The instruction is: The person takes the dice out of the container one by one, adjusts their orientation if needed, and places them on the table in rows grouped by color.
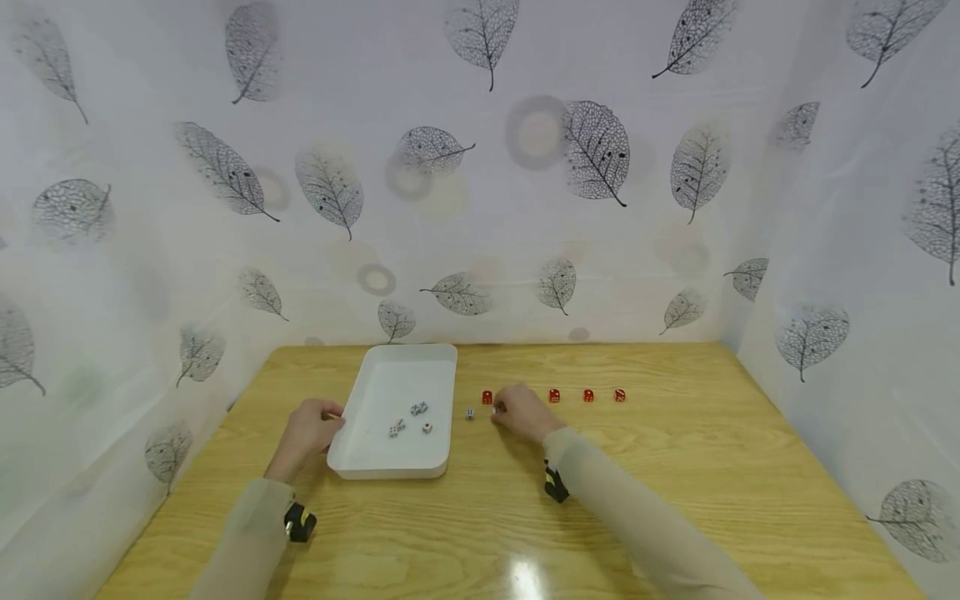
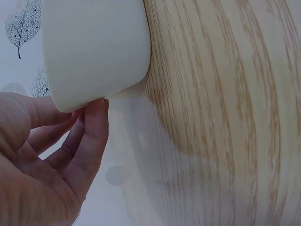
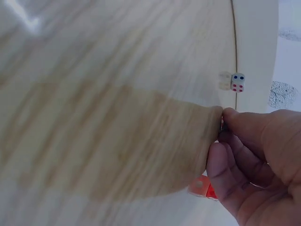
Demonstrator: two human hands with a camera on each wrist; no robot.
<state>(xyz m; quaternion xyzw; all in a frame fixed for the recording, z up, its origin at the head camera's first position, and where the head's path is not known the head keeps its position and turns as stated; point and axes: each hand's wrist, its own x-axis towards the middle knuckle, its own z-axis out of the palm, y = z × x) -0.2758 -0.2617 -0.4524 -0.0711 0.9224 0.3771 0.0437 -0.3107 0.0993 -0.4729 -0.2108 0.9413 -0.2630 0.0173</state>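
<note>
My left hand (image 1: 310, 432) is at the left side of a white tray (image 1: 390, 473), its fingers curled against the wall and the thumb by the rim. Up close in the left wrist view, the fingertips (image 2: 97, 110) meet the tray's edge. Several white dice (image 1: 418, 409) lie inside the tray. To the right of it my right hand (image 1: 527, 412) pinches a small white die (image 1: 495, 410), mostly hidden by the fingers. Another white die (image 1: 470, 413) with blue and red dots sits on the table between that hand and the tray.
Behind the right hand, a red die (image 1: 487, 397) stands on the wooden table (image 1: 465, 542). Further right, a loose row holds three more red dice (image 1: 588, 395). A leaf-patterned curtain (image 1: 510, 233) closes off the back and sides.
</note>
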